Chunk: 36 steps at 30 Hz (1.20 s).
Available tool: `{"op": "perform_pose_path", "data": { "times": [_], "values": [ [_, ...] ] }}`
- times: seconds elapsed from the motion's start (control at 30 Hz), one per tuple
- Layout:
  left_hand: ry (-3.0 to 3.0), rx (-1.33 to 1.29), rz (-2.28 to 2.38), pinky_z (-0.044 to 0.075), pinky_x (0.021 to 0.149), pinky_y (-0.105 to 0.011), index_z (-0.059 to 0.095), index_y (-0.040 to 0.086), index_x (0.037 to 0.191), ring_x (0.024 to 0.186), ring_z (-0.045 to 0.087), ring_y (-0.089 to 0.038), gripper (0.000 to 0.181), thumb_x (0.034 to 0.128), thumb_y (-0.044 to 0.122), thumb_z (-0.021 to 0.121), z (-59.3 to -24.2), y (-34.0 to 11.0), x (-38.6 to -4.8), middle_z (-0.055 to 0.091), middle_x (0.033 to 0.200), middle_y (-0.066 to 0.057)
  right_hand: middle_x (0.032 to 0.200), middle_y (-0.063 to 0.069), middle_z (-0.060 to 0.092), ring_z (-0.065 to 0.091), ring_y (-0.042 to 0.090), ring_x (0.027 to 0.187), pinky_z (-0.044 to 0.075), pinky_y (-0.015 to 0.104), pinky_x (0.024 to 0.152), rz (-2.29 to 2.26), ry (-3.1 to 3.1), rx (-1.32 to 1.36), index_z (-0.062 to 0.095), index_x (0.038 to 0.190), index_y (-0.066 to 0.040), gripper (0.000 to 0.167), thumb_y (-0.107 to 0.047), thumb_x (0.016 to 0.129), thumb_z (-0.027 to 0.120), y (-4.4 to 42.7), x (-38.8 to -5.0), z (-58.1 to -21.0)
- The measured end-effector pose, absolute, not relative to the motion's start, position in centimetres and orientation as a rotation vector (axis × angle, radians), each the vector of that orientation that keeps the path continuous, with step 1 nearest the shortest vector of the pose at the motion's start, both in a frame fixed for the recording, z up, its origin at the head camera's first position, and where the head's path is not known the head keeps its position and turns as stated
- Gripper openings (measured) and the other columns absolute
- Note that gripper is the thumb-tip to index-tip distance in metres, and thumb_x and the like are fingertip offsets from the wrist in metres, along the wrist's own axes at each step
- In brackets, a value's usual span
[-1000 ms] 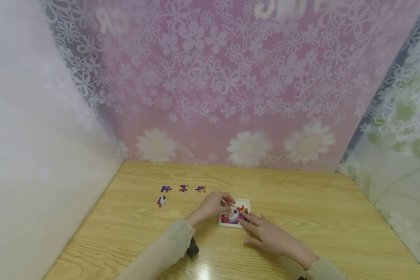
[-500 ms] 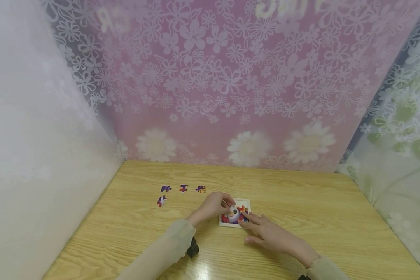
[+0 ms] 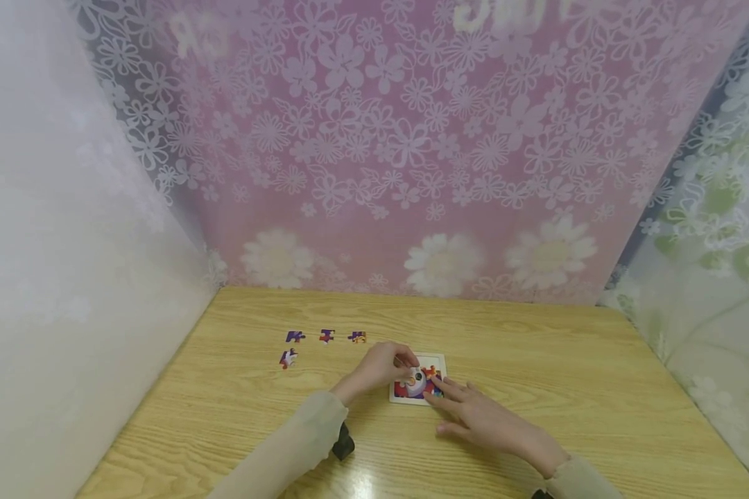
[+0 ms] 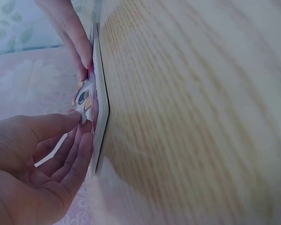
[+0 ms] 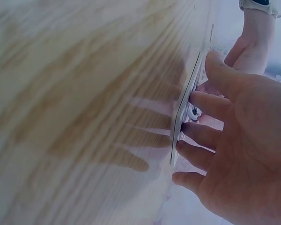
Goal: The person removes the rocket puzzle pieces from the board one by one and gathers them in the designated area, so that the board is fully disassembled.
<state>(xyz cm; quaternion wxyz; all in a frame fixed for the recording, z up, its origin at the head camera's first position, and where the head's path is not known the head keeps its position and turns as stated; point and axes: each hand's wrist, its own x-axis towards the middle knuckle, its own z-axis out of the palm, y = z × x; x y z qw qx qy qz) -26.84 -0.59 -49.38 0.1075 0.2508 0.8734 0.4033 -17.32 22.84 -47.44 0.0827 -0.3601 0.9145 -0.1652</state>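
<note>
Over the square, white-rimmed puzzle tray (image 3: 435,359), the left hand (image 3: 381,364) pinches a white jigsaw piece with a dark eye (image 4: 84,101), likely for fine alignment. The right hand (image 3: 479,416) touches the tray's four o'clock with straight, spread fingers, seemingly steadying it. Four purple-and-red jigsaw pieces (image 3: 327,336) lie between nine and ten o'clock, probably spaced for easy picking. The pink floral backdrop's (image 3: 406,149) pale letters (image 3: 468,25) are illegible.
</note>
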Motion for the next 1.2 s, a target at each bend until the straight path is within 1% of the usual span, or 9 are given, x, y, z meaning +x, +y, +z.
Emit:
{"op": "perform_pose_path", "data": {
  "times": [0.13, 0.33, 0.57, 0.63, 0.8, 1.07, 1.2],
  "values": [
    [2.564, 0.745, 1.218, 0.054, 0.077, -0.025, 0.077, 0.015, 0.100, 0.082, 0.064, -0.006, 0.008, 0.0953, 0.012, 0.072, -49.6, -0.9, -27.0, 0.072, 0.093, 0.006, 0.158, 0.025, 0.035, 0.037, 0.051, 0.141, 0.029, 0.071, 0.109, -0.484, 2.726, -1.077, 0.047, 0.152, -0.009, 0.063, -0.047, 0.103, 0.054, 22.8, -17.3, -47.3],
    [2.529, 0.720, 1.289, 0.053, 0.076, -0.025, 0.077, 0.017, 0.101, 0.084, 0.063, -0.006, 0.009, 0.0968, 0.013, 0.070, -49.4, -1.4, -26.9, 0.071, 0.094, 0.007, 0.159, 0.026, 0.034, 0.037, 0.052, 0.140, 0.029, 0.070, 0.109, -0.491, 2.726, -1.085, 0.046, 0.152, -0.008, 0.063, -0.045, 0.103, 0.054, 22.9, -17.2, -47.2],
    [2.482, 0.671, 1.371, 0.057, 0.074, -0.031, 0.077, 0.020, 0.104, 0.084, 0.065, -0.010, 0.011, 0.0987, 0.016, 0.068, -48.6, -2.1, -27.4, 0.071, 0.097, 0.006, 0.158, 0.026, 0.036, 0.039, 0.051, 0.139, 0.030, 0.070, 0.109, -0.495, 2.733, -1.088, 0.047, 0.152, -0.009, 0.061, -0.044, 0.103, 0.054, 22.9, -17.2, -47.3],
    [2.458, 0.663, 1.405, 0.058, 0.075, -0.033, 0.077, 0.019, 0.106, 0.084, 0.068, -0.014, 0.012, 0.0995, 0.017, 0.067, -48.3, -2.4, -27.6, 0.071, 0.097, 0.004, 0.158, 0.026, 0.036, 0.039, 0.051, 0.139, 0.030, 0.070, 0.109, -0.496, 2.734, -1.090, 0.047, 0.152, -0.009, 0.060, -0.044, 0.103, 0.055, 22.9, -17.2, -47.3],
    [2.435, 0.677, 1.485, 0.060, 0.078, -0.035, 0.076, 0.012, 0.109, 0.090, 0.071, -0.025, 0.014, 0.0997, 0.016, 0.067, -48.1, -3.2, -28.0, 0.073, 0.101, -0.003, 0.159, 0.024, 0.035, 0.039, 0.050, 0.140, 0.030, 0.070, 0.109, -0.481, 2.737, -1.079, 0.046, 0.153, -0.010, 0.060, -0.043, 0.104, 0.054, 22.9, -17.2, -47.4],
    [2.419, 0.637, 1.545, 0.060, 0.082, -0.041, 0.076, 0.008, 0.109, 0.093, 0.071, -0.029, 0.015, 0.0991, 0.016, 0.068, -48.4, -4.7, -28.3, 0.074, 0.102, -0.007, 0.159, 0.025, 0.034, 0.038, 0.050, 0.140, 0.030, 0.070, 0.109, -0.473, 2.740, -1.086, 0.046, 0.152, -0.008, 0.061, -0.044, 0.103, 0.055, 22.8, -17.1, -47.1],
    [2.447, 0.609, 1.535, 0.060, 0.082, -0.040, 0.077, 0.011, 0.108, 0.093, 0.071, -0.026, 0.013, 0.0992, 0.017, 0.068, -48.6, -5.8, -28.3, 0.074, 0.102, -0.004, 0.159, 0.024, 0.035, 0.039, 0.050, 0.140, 0.030, 0.069, 0.109, -0.461, 2.745, -1.085, 0.047, 0.152, -0.008, 0.061, -0.043, 0.103, 0.055, 22.7, -17.1, -47.1]
  ]
}}
